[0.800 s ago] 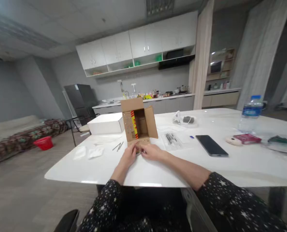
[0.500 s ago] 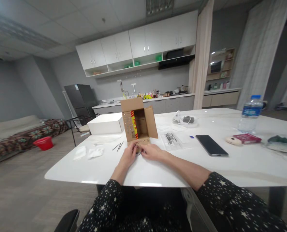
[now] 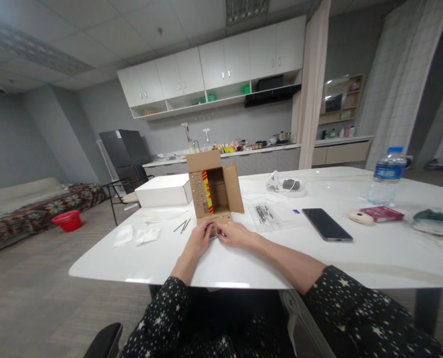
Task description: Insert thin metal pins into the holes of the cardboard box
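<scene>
An open cardboard box (image 3: 216,185) stands on the table in front of me, its opening facing me. Small round pieces dot its left flap (image 3: 196,195), and a row of little specks runs along the lower flap (image 3: 217,218). At the near edge of that lower flap are both my hands. My left hand (image 3: 202,235) has its thumb and fingers bent together. Just across a narrow gap, my right hand (image 3: 233,233) is closed in a pinch. A bit of shiny metal shows under the fingertips; what each hand grips is too small to make out.
Thin metal tools (image 3: 183,226) and white tissues (image 3: 147,236) lie to the left, before a white box (image 3: 164,191). Rightward are a clear plastic bag (image 3: 268,217), a phone (image 3: 326,223), a pink box (image 3: 383,214) and a water bottle (image 3: 387,176).
My fingertips have shifted slightly, the left ones a little lower, and more of the lower flap shows between them. The box and the other things stay put.
</scene>
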Available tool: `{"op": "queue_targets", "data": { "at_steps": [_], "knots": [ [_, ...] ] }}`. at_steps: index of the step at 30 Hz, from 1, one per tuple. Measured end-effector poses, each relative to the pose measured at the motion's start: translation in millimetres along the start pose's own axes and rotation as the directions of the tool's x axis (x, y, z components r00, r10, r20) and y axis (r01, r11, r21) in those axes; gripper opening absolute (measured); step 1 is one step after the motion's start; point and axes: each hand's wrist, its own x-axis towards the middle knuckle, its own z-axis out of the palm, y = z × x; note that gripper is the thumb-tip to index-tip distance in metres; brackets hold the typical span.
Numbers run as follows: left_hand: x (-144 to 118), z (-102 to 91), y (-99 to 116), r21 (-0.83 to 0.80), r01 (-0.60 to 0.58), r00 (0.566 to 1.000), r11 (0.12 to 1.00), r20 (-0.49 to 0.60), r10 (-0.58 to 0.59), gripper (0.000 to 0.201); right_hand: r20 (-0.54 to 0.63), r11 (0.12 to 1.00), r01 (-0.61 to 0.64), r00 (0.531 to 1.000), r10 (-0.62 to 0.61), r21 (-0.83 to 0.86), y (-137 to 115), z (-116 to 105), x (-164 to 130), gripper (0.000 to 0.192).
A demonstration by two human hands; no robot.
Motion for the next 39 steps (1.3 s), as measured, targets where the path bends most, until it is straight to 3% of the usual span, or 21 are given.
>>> {"op": "queue_targets", "data": {
  "at_steps": [9, 39],
  "knots": [
    [1.3, -0.8, 2.3, 0.013, -0.096, 0.993, 0.995, -0.066, 0.096, 0.022, -0.007, 1.0, -0.002, 1.0, 0.002, -0.008, 0.3, 1.3, 0.7, 0.029],
    [0.0, -4.0, 9.1, -0.014, -0.019, 0.998, 1.0, -0.068, 0.018, 0.021, -0.009, 1.0, 0.006, 1.0, -0.006, -0.005, -1.5, -1.9, -1.0, 0.029]
  ]
}}
